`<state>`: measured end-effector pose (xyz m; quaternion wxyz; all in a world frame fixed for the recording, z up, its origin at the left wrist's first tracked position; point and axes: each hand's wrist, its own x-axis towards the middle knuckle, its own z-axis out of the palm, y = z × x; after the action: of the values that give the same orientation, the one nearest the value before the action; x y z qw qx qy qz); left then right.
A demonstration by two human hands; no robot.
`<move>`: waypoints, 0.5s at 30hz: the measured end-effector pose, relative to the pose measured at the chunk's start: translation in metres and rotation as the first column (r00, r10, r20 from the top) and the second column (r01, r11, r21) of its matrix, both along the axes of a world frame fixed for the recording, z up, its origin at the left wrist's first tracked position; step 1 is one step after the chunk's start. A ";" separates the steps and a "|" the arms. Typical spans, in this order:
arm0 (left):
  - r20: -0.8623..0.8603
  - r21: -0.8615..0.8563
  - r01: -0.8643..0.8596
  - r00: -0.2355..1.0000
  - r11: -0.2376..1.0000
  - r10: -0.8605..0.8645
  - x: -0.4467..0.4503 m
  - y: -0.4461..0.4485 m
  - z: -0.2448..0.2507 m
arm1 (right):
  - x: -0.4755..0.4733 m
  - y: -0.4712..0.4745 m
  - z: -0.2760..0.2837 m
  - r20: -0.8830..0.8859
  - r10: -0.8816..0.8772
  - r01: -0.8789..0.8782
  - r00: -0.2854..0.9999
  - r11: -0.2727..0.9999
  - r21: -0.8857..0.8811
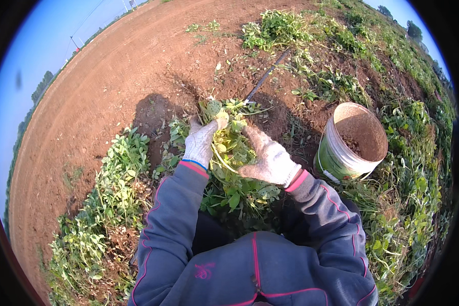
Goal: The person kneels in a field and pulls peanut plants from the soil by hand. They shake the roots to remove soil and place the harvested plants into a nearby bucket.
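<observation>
A bunch of uprooted leafy plants point(229, 147), which look like peanut plants, lies between my two hands. My left hand point(201, 141), in a soiled white knit glove with a blue edge, is closed around the stems at its left side. Thin roots point(191, 90) stick out beyond that hand. My right hand point(271, 158), gloved the same way, is at the right side of the foliage, its thumb and fingers spread apart. Its fingertips are at the leaves; whether they press on them is unclear. More green foliage point(233, 197) lies below, close to my knees.
A white-and-green plastic bucket point(331, 153), with some brownish contents low inside, leans to my right. A dark long-handled tool point(267, 76) lies ahead on the soil. Pulled plants point(126, 157) are heaped at my left; leafy rows point(413, 183) extend at right. Bare reddish soil point(99, 88) stretches ahead left.
</observation>
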<state>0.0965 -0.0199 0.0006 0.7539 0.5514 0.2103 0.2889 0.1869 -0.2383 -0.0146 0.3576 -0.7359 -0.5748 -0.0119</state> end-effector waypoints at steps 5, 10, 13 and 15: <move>0.105 -0.089 0.163 0.983 0.983 -0.153 -0.007 -0.006 0.002 | -0.006 0.069 -0.034 -0.676 -0.131 0.312 0.725 0.938 0.153; -0.077 0.099 0.070 0.995 0.993 -0.062 -0.027 0.038 0.008 | 0.047 0.032 -0.037 -0.938 0.148 0.311 0.314 0.917 0.249; -0.076 0.102 0.286 0.957 0.953 -0.279 -0.025 0.041 -0.005 | 0.057 0.021 -0.029 -0.952 0.235 0.290 0.197 0.914 0.285; -0.188 0.006 0.485 0.859 0.874 -0.476 -0.017 0.024 -0.021 | 0.056 0.023 -0.025 -0.957 0.244 0.304 0.156 0.910 0.282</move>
<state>0.0797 0.0041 -0.0203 0.7650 0.6299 0.1259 0.0462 0.2432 -0.2157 -0.0394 0.7895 -0.4816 -0.1702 0.3403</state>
